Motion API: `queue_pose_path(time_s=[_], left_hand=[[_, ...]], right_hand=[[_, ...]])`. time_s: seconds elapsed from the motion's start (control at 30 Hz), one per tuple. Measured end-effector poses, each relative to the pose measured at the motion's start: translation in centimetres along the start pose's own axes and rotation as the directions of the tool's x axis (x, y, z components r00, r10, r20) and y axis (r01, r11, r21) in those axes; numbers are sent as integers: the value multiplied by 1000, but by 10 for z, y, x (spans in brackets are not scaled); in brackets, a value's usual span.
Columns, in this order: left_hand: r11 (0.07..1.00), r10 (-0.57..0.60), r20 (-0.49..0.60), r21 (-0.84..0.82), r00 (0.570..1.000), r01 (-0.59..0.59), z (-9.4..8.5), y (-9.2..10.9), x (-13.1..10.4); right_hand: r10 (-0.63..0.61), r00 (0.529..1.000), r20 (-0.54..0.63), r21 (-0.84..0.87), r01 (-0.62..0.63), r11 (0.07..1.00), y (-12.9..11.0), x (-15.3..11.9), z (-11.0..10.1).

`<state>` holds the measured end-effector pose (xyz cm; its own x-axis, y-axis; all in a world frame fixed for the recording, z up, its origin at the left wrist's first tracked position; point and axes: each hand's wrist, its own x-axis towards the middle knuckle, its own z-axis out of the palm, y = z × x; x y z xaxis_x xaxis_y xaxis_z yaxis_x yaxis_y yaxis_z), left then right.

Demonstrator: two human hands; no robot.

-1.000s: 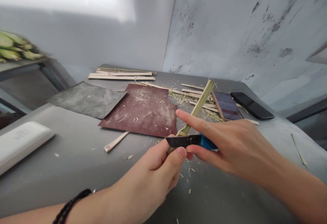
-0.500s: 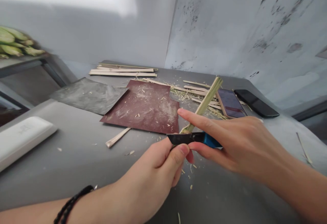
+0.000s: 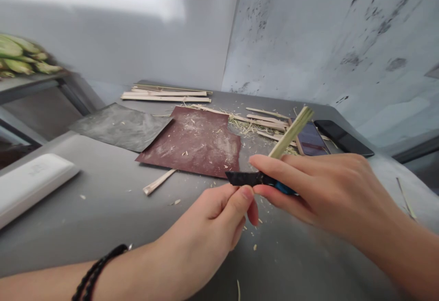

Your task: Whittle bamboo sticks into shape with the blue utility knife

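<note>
A pale green bamboo strip (image 3: 291,132) slants up to the right between my hands. Its lower end is pinched in my left hand (image 3: 219,216), thumb against bent fingers, though the fingers hide that end. My right hand (image 3: 318,186) grips a utility knife with a blue handle, most of it covered by the fingers. The knife's dark blade (image 3: 242,179) points left, just above my left thumb and across the strip's lower part. Where the edge meets the strip cannot be made out.
Dark red sandpaper (image 3: 195,143) overlaps a grey sheet (image 3: 120,127), both dusty with shavings. Bamboo strips (image 3: 168,96) lie along the back wall, others (image 3: 265,120) among shavings. Two phones (image 3: 312,138) (image 3: 343,137) rest at right, a white box-like object (image 3: 34,184) at left.
The bamboo strip's upper end has shifted right, and its lower part is now hidden behind my right hand. The knife blade has risen slightly. Both hands keep their hold.
</note>
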<state>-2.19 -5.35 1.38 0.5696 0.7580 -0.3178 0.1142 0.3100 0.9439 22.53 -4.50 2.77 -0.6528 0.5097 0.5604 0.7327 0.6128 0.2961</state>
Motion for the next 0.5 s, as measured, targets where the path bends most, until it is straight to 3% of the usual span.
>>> queue_pose_path(time_s=[0.1, 0.5], left_hand=[[1000, 21, 39, -10, 999, -21, -1, -3, 0], [998, 52, -7, 28, 999, -52, -4, -23, -5]], right_hand=[[-23, 999, -21, 5, 23, 1000, 2, 1, -1], [-32, 996, 77, 135, 21, 991, 3, 0, 6]])
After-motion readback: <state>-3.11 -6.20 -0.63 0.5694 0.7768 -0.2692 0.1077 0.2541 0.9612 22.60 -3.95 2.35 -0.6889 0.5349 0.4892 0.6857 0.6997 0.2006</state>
